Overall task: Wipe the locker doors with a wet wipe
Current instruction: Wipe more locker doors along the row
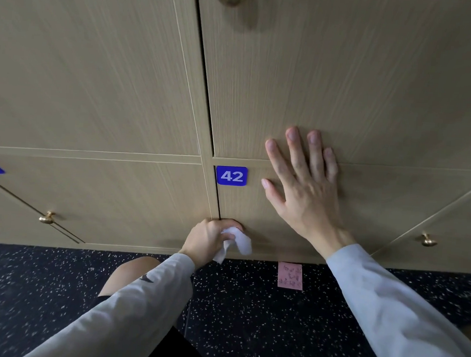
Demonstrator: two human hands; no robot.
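I noted the left hand (210,237) clenched around a crumpled white wet wipe (236,241), its loose tail hanging toward 6 o'clock, at door 42's (367,211) left edge. The right hand (304,189) lay flat, fingers released, pointing to 12. Wood-grain laminate; blue plate (231,175); pink note (290,276) on speckled floor (245,320).

A dark floor (259,321) speckled with white runs along the base of the wood-grain cabinetry. A pink sticky note (290,276) with handwriting lies on it, just beside the base. Soft, even light casts only faint shadows.
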